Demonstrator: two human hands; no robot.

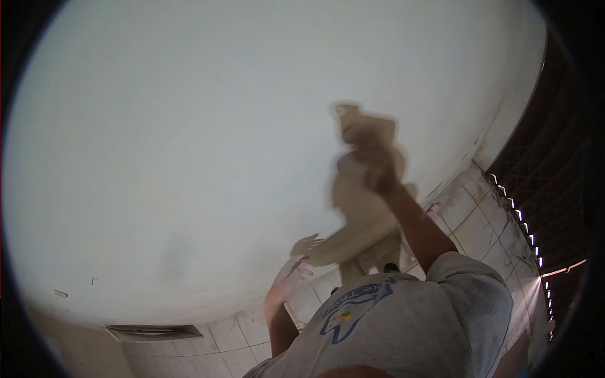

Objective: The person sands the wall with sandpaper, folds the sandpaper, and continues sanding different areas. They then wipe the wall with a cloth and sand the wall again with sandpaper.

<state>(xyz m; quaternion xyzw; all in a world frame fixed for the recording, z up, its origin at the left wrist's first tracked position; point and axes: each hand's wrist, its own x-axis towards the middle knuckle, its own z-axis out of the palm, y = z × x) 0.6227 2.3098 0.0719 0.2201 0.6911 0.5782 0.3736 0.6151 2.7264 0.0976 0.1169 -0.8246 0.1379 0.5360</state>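
Observation:
My right hand (373, 160) is raised close to the large white wall (189, 138). Motion smears its fingers, which look closed. A flat, angular brownish shape (378, 128) shows at the fingertips; whether it is a held thing or only part of the shadow I cannot make out. A dark shadow (362, 201) of the hand and arm falls on the wall around it. Lower and to the left, my left hand (291, 277) is open, with fingers stretched out beside the wall's lower part. Pale marks cover it, and it holds nothing visible. Its shadow (307, 244) lies just above.
Pale square tiles (236, 331) run below the white wall, with a recessed opening (154, 332) at the lower left. A tiled surface (472, 211) continues at right, next to a dark ribbed roof (551, 138) with bright gaps. My grey shirt (403, 321) fills the bottom.

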